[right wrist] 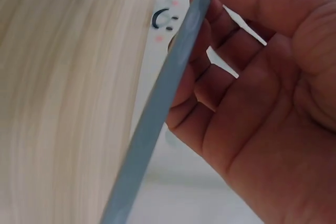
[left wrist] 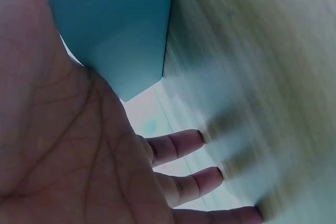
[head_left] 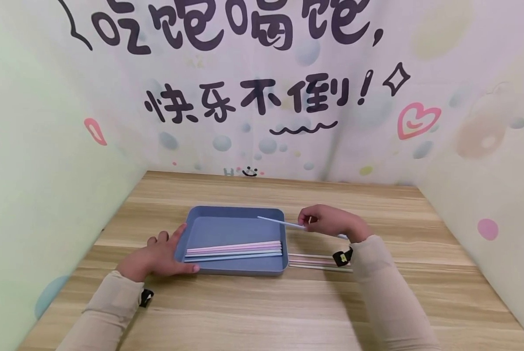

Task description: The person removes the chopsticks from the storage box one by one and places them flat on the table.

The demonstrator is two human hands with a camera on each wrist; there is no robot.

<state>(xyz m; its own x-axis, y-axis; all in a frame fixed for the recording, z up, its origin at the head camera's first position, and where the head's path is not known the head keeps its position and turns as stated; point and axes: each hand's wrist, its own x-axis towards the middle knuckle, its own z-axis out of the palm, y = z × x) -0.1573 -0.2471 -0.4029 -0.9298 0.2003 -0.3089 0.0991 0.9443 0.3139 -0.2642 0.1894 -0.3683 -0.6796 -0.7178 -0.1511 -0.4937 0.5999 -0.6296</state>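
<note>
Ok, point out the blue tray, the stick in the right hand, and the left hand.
Blue tray (head_left: 226, 230): head view, bare part of its floor.
Held stick (right wrist: 160, 103): right wrist view, midway along its visible length.
Left hand (head_left: 158, 258): head view, back of the hand.

From the head, the table (head_left: 244, 312) is viewed forward and downward; left hand (left wrist: 79, 129) and right hand (right wrist: 262, 103) are seen close-up from their wrists. The stick (right wrist: 152, 114) is shared by head and right-wrist views.

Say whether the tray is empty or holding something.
Holding something: several sticks lie inside the tray, toward its near side, in the head view.
</note>
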